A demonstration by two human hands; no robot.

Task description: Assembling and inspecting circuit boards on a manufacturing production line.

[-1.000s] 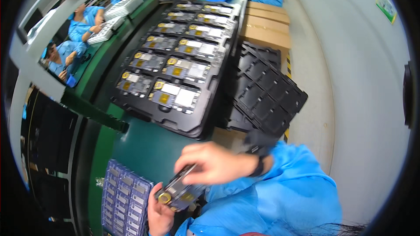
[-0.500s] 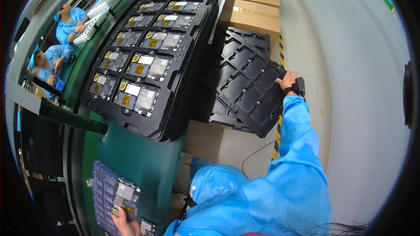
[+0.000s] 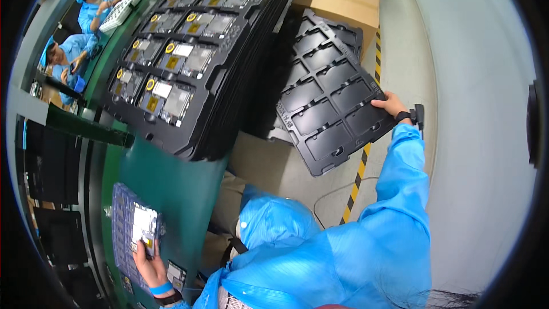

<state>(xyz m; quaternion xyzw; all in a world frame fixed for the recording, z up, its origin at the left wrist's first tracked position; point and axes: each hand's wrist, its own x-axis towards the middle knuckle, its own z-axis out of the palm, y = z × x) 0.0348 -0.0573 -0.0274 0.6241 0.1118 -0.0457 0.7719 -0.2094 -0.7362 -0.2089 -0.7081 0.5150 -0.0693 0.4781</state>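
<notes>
My right hand (image 3: 391,106), at the end of a blue sleeve, grips the right edge of a black plastic tray (image 3: 337,100) with molded pockets. The tray is tilted over other black trays (image 3: 346,35), its pockets bare. At the lower left, my left hand (image 3: 150,268), with a blue wristband, is closed on a phone circuit board (image 3: 145,224). That board is over a purple-blue panel (image 3: 121,223) with rows of rectangles. Another circuit board (image 3: 176,275) is beside the left wrist.
A tall stack of black trays (image 3: 220,100) stands on the green bench (image 3: 171,177), its top tray filled with circuit boards. Cardboard boxes (image 3: 337,0) stand beyond the lower trays. Yellow-black tape (image 3: 357,186) and a cable (image 3: 337,194) are on the floor. Co-workers (image 3: 71,60) sit across the bench.
The black tray in my right hand has turned and shifted off the trays beneath. My left hand has moved up and left with the circuit board. The whole view has shifted.
</notes>
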